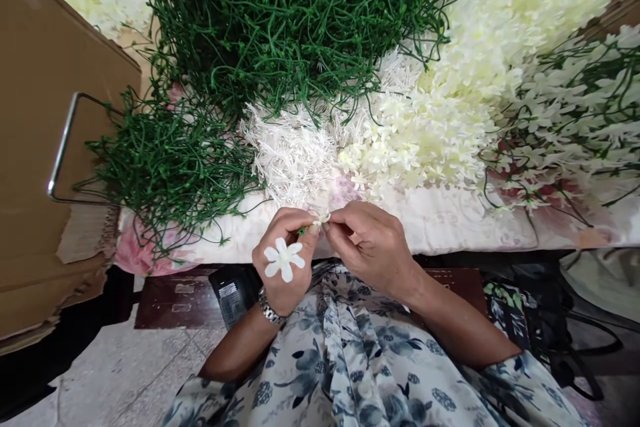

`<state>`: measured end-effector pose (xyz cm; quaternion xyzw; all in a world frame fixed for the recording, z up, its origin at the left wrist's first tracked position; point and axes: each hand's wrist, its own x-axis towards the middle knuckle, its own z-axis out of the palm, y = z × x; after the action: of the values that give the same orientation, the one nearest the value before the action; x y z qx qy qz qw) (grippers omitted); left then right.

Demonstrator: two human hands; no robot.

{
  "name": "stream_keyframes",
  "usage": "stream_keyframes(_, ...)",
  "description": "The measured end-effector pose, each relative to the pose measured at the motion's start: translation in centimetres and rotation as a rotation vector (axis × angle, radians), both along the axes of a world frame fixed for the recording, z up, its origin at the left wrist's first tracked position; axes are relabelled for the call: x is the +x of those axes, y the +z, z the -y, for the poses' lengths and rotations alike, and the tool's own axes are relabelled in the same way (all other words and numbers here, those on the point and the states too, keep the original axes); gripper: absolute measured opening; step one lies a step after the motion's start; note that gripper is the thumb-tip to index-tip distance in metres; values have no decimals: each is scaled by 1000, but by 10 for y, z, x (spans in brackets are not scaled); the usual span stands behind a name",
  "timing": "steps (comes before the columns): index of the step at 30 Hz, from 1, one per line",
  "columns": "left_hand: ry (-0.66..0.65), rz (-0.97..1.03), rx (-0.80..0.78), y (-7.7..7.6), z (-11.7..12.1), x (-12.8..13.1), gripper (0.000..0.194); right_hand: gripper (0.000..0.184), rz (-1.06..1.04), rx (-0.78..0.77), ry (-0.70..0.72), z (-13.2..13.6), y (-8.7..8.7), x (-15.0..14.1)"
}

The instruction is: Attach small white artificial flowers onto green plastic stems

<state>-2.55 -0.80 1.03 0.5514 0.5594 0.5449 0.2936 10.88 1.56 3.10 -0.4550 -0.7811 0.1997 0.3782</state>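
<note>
My left hand (286, 247) and my right hand (367, 243) meet at the fingertips just in front of the table edge. Both are closed in a pinch on a small white plastic piece (321, 218) with a short green stem beside it. A white artificial flower (283, 259) rests on the back of my left hand, which wears a metal wristwatch (270, 311). Directly beyond my fingers lies a pile of white spiky plastic parts (293, 153).
A large heap of green plastic stems (280, 20) fills the table's back and left. Cream flower petals (450, 107) pile at right, with assembled flower stems (565, 113) at far right. A cardboard box (45, 147) with a metal handle stands left. A dark bag (540, 320) lies on the floor.
</note>
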Motion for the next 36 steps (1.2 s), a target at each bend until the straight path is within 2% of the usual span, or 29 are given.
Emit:
stream_keyframes(2, -6, 0, 77, 0, 1, 1, 3, 15, -30, -14, 8, 0, 1, 0)
stream_keyframes(5, -30, -70, 171, 0, 3, -1, 11, 15, -60, -17, 40, 1, 3, 1)
stream_keyframes(9, -61, -188, 257, -1, 6, -5, 18, 12, -124, -27, 78, 3, 2, 3)
stream_keyframes(13, -84, -217, 326, 1, 9, -7, 18, 14, -158, -14, 132, 6, 0, 6)
stream_keyframes(17, -162, -147, 264, 6, 9, -6, 17, 15, -133, 28, 142, 7, -3, 9)
stream_keyframes(22, -142, -46, 94, 3, 9, -4, 14, 15, -62, 102, 152, 8, -9, 13)
stream_keyframes(30, -200, -111, -36, 2, 6, -4, 4, 15, 75, 205, 119, 9, -14, 18)
stream_keyframes(33, -202, 57, -12, -3, 5, -1, 3, 13, 39, 184, 114, 9, -10, 17)
stream_keyframes(36, -167, 248, -88, -10, 5, 3, 6, 12, -51, 119, 88, 8, -6, 14)
